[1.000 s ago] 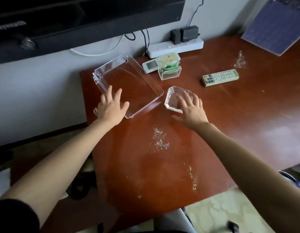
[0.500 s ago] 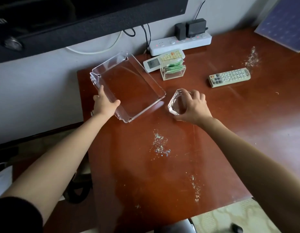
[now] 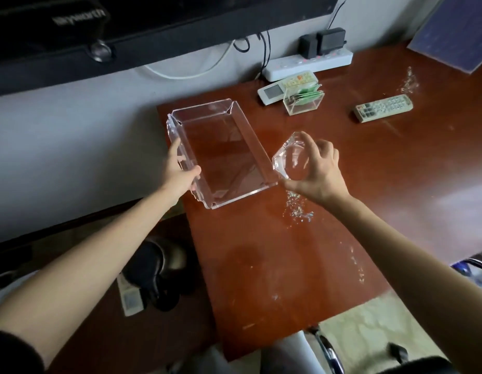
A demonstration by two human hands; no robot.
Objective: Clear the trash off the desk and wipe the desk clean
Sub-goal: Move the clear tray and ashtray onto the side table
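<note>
On the reddish-brown wooden desk (image 3: 396, 184), your left hand (image 3: 179, 172) grips the clear rectangular acrylic tray (image 3: 202, 106) by its left wall. Your right hand (image 3: 319, 175) grasps a clear glass dish (image 3: 291, 157), tilted, just beside the tray; pale crumbs (image 3: 298, 210) lie nearby.

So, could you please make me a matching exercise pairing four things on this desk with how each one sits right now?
1. clear rectangular acrylic tray
2. small clear glass dish
3. grey rectangular remote control
4. white plastic power strip

A. held tilted in the right grip
B. against the grey wall, black plugs in it
C. held at its left rim by the left grip
D. lying flat on the red-brown wooden desk, untouched

Pairs: 1-C, 2-A, 3-D, 4-B
</note>
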